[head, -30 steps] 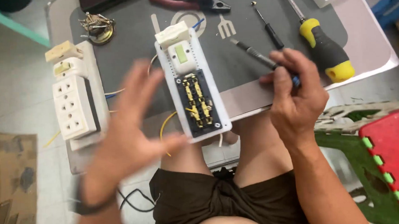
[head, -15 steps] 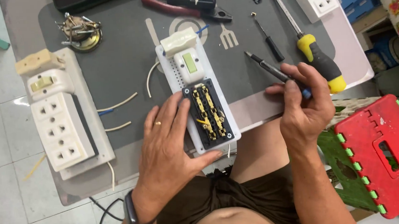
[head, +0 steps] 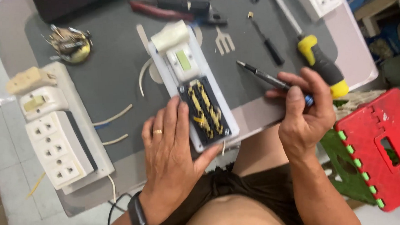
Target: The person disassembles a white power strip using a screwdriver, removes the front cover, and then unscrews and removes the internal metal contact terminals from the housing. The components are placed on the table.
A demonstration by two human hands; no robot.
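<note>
An opened white power strip (head: 194, 88) lies on the grey mat (head: 113, 80), its black terminal block with brass contacts (head: 205, 110) exposed. My left hand (head: 172, 152) grips the strip's near end, fingers on its left edge and thumb under the corner. My right hand (head: 305, 112) holds a slim black screwdriver (head: 263, 76), its tip pointing up-left and hovering to the right of the strip, apart from it.
A second white socket strip (head: 60, 145) lies at the left. A yellow-handled screwdriver (head: 321, 64), small black screwdriver (head: 269, 46), red pliers (head: 173, 8), wire coil (head: 71, 44) and loose wire bits are on the mat. A red and green folding stool (head: 383, 149) stands at the right.
My left hand came down from the air onto the power strip's near end and gripped it. The right hand with the screwdriver stayed beside the strip.
</note>
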